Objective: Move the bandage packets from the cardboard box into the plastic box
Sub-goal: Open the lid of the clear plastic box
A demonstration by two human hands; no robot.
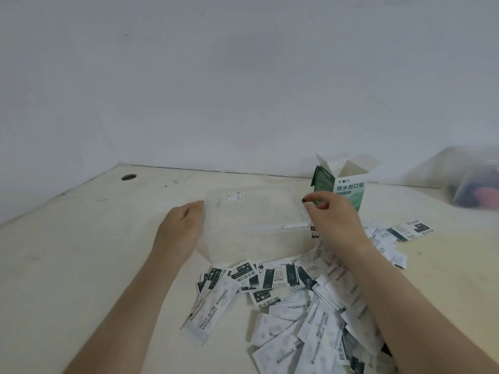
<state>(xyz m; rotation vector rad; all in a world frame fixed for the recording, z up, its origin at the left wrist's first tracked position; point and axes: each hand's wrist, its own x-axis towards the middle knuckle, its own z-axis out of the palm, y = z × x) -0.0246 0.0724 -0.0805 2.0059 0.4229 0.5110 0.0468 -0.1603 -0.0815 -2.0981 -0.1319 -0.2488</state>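
Head view. A: How is each grip set?
B: The left hand point(181, 228) lies with straight fingers against the left wall of the plastic box point(256, 238), bracing it. The right hand point(332, 217) has thumb and fingers curled, pinching the box's right rim.
A: Is a lid on?
B: It looks so, but the clear plastic makes it hard to tell. If it is, I'd hold firm on the left and lift gently from the right corner, so the light box doesn't skid.
A: And the bandage packets point(291, 306)?
B: They're heaped loose on the worktop point(81, 252), just in front of the box. I see none inside. The cardboard box point(348, 190) stands open behind the right hand.
A: Gather them in small bunches, since they look thin and slippery.
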